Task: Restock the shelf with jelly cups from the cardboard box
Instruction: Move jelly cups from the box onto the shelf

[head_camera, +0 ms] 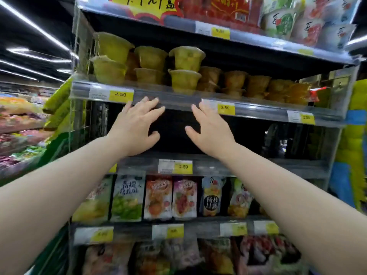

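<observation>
Released and empty, the left hand (137,124) and right hand (208,126) hover at the shelf (178,103) edge; the stacked jelly cups (184,76) probably want gentle, level steadying.

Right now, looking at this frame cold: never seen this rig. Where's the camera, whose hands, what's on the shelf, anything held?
There is no robot here: one wide-angle camera sits on a person's head, looking forward at a shop shelf. The hands reaching in are that person's own. The left hand and right hand are both open, fingers spread, holding nothing, raised close to the shelf rail with its 2.50 price tags. On that shelf stand yellow-green jelly cups, stacked two high, and orange cups to their right. The level behind the hands looks dark; I cannot make out its contents. Below stand snack pouches. No cardboard box is in view.
</observation>
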Action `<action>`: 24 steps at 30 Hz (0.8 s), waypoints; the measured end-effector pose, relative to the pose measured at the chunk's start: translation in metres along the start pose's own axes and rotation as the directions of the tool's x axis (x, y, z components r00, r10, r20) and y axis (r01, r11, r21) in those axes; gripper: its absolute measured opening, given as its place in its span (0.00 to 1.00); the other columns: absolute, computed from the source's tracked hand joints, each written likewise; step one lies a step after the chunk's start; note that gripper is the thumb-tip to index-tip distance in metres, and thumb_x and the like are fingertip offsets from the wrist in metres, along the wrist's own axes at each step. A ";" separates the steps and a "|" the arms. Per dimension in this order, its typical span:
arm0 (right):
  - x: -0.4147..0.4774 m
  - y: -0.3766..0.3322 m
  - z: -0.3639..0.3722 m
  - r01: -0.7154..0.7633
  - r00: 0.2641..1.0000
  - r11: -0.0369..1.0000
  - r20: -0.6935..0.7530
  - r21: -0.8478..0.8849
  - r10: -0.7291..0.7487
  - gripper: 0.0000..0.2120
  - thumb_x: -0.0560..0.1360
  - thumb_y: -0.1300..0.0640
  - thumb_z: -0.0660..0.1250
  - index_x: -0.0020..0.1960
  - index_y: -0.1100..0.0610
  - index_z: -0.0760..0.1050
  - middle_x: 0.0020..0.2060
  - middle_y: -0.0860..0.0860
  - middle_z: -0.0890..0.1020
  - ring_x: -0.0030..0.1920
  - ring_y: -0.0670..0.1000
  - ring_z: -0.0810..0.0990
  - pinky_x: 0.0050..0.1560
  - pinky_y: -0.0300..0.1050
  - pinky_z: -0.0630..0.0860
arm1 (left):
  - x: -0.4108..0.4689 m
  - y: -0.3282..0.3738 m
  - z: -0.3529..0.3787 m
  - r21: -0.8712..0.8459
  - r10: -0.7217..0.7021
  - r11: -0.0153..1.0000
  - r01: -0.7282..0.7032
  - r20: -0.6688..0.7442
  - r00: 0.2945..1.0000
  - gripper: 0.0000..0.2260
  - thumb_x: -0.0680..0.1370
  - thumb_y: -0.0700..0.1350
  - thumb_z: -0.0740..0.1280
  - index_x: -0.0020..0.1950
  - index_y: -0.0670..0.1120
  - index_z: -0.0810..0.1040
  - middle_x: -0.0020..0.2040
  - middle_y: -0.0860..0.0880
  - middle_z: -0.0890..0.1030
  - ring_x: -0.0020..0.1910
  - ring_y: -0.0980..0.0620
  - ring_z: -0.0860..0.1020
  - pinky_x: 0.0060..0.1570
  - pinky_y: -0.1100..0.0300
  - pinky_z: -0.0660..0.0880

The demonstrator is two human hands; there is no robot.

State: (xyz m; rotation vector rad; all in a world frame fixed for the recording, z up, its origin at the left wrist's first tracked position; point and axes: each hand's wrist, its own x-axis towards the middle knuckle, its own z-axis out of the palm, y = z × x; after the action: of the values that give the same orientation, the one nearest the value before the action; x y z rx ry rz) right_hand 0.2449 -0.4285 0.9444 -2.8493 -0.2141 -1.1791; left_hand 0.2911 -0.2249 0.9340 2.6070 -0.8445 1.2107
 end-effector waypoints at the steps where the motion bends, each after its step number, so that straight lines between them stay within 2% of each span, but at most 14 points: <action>1: -0.009 -0.002 -0.003 -0.006 0.999 1.000 0.038 -0.001 0.006 0.29 0.81 0.46 0.57 0.78 0.54 0.53 0.77 0.53 0.55 0.77 0.52 0.52 0.74 0.47 0.54 | -0.013 0.002 -0.006 0.017 -0.029 0.999 0.029 0.039 0.999 0.30 0.77 0.50 0.65 0.77 0.49 0.59 0.79 0.47 0.55 0.77 0.46 0.53 0.74 0.43 0.51; 6: -0.061 -0.021 -0.003 -0.015 0.982 0.996 0.187 0.086 -0.001 0.28 0.81 0.47 0.58 0.78 0.51 0.56 0.77 0.51 0.57 0.77 0.53 0.52 0.74 0.48 0.54 | -0.081 0.010 -0.027 0.083 -0.157 0.986 0.146 0.155 0.975 0.32 0.77 0.53 0.64 0.78 0.48 0.56 0.79 0.46 0.52 0.77 0.47 0.53 0.73 0.47 0.57; 9: -0.099 -0.030 0.006 -0.014 0.964 0.990 0.265 0.142 -0.024 0.30 0.79 0.45 0.60 0.78 0.50 0.55 0.77 0.49 0.58 0.77 0.52 0.53 0.73 0.49 0.57 | -0.125 0.021 -0.028 0.081 -0.230 0.973 0.217 0.250 0.940 0.33 0.78 0.54 0.63 0.79 0.47 0.54 0.79 0.47 0.51 0.77 0.47 0.53 0.74 0.48 0.56; 14: -0.180 -0.045 0.037 -0.057 0.910 0.979 0.414 0.197 -0.030 0.33 0.78 0.42 0.62 0.78 0.49 0.55 0.76 0.48 0.59 0.76 0.51 0.55 0.73 0.49 0.58 | -0.222 0.048 -0.012 0.019 -0.276 0.956 0.292 0.393 0.877 0.32 0.78 0.53 0.64 0.78 0.49 0.55 0.79 0.49 0.53 0.77 0.49 0.53 0.74 0.47 0.55; 17: -0.226 -0.059 0.063 -0.096 0.851 0.970 0.524 0.223 -0.036 0.34 0.77 0.41 0.64 0.78 0.49 0.55 0.76 0.47 0.59 0.76 0.51 0.56 0.73 0.50 0.61 | -0.282 0.055 -0.003 0.033 -0.307 0.940 0.341 0.520 0.797 0.35 0.77 0.54 0.66 0.79 0.49 0.53 0.79 0.49 0.51 0.78 0.50 0.51 0.74 0.52 0.55; 20: -0.266 -0.081 0.091 -0.134 0.781 0.963 0.623 0.232 -0.042 0.35 0.76 0.41 0.64 0.78 0.48 0.54 0.77 0.48 0.58 0.76 0.51 0.55 0.73 0.52 0.61 | -0.332 0.047 0.008 0.077 -0.362 0.910 0.407 0.627 0.690 0.38 0.75 0.57 0.67 0.79 0.50 0.51 0.79 0.49 0.50 0.78 0.49 0.50 0.74 0.49 0.55; 24: -0.311 -0.115 0.132 -0.170 0.701 0.960 0.712 0.223 -0.042 0.35 0.76 0.40 0.65 0.77 0.47 0.56 0.76 0.47 0.59 0.76 0.50 0.56 0.72 0.49 0.60 | -0.396 0.022 0.027 0.117 -0.397 0.879 0.463 0.717 0.572 0.38 0.75 0.55 0.67 0.79 0.50 0.51 0.79 0.49 0.49 0.78 0.49 0.50 0.74 0.49 0.55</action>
State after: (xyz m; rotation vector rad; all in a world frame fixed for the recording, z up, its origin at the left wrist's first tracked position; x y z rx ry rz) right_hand 0.1028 -0.3348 0.6309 -2.8552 -0.2689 0.0502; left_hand 0.0923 -0.0833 0.6205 2.9542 -0.2495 -0.0417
